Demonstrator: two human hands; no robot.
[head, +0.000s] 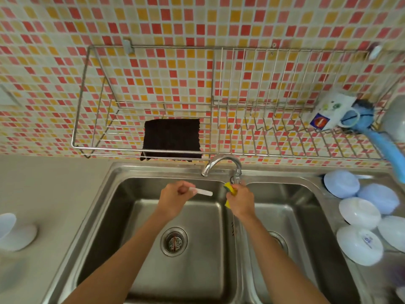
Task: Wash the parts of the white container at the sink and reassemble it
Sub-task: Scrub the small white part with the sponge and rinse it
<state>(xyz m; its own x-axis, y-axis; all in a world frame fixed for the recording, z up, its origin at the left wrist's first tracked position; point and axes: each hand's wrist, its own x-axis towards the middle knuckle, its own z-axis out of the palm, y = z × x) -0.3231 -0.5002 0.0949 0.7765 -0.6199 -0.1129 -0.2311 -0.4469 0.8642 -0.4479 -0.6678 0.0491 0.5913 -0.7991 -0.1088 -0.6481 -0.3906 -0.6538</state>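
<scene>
My left hand pinches a small white stick-like part over the left basin of the steel double sink, its free end pointing right. My right hand grips a yellow and green sponge right under the tap's spout, above the divider between the basins. A white container piece lies blurred on the counter at the far left.
Several white and pale blue bowls lie upside down on the drainboard at the right. A wire wall rack above the sink holds a black cloth, a mug and a blue brush. The left drain is open.
</scene>
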